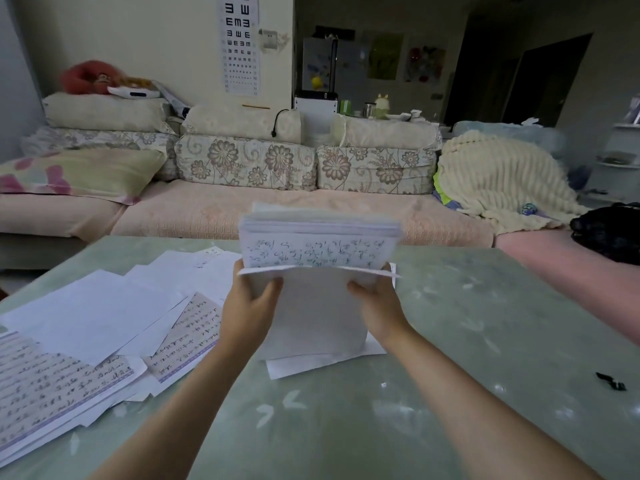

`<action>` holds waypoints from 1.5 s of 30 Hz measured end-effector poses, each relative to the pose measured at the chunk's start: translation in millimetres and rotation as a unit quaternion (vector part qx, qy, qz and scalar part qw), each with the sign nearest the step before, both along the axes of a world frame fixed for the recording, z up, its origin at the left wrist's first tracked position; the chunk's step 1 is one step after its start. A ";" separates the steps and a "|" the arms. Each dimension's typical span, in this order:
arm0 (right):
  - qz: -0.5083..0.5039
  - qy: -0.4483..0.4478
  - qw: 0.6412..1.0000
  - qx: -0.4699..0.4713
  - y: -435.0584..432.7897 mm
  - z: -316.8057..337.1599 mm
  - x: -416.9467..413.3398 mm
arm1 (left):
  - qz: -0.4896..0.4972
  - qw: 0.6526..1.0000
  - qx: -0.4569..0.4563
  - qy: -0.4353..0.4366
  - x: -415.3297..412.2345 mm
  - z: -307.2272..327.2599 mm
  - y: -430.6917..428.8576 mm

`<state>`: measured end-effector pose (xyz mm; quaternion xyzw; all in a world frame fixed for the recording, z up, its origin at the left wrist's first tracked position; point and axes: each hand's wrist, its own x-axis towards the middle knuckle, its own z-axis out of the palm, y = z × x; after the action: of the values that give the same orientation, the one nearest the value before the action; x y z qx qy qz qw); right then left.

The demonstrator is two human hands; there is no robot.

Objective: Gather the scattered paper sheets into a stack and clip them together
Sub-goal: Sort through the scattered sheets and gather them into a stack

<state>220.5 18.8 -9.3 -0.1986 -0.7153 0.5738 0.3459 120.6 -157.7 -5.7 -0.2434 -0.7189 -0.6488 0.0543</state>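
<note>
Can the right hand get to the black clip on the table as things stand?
Probably not yet. The right hand is gripping the paper stack together with the left hand. The path to the black clip over the bare table looks free once it lets go.

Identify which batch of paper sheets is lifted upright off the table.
The stack of sheets gripped between both hands, standing on edge; the scattered sheets lie flat at left.

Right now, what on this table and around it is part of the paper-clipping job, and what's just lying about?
Job: stack held upright in left hand and right hand; scattered sheets; black clip.
Lying about: sofa cushions, cream blanket, eye chart.
</note>
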 end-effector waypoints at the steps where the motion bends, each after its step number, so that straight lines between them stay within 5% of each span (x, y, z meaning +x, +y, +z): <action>1: -0.006 -0.009 1.000 0.004 -0.4 3.2 -1.2 | 0.007 1.000 -0.009 0.000 -1.7 1.3 0.5; 10: -0.022 -0.038 0.998 0.043 -5.7 -10.9 -14.8 | 0.050 0.999 0.018 -0.012 -2.8 -9.1 7.6; 19: -0.050 -0.091 0.994 0.021 22.7 -0.5 0.6 | 0.010 0.982 -0.188 -0.009 -3.7 19.5 16.4; 25: -0.082 -0.229 0.970 -0.021 81.2 -13.2 56.1 | -0.114 0.951 -0.237 -0.165 28.5 -10.9 76.7; 30: -0.113 -0.304 0.945 -0.038 127.0 -33.8 104.9 | -0.131 0.941 -0.251 -0.183 56.4 -45.3 140.6; 39: -0.168 -0.454 0.874 0.034 184.7 -58.5 159.1 | -0.178 0.902 -0.388 -0.069 108.5 -65.0 236.2; 45: -0.145 -0.534 0.808 0.204 194.4 -72.2 167.6 | -0.119 0.862 -0.493 0.013 130.4 -76.3 253.5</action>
<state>388.1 213.2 -81.5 -0.4999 -0.8506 0.1618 0.0206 251.1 95.9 -82.0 -0.3305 -0.9098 -0.2081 -0.1407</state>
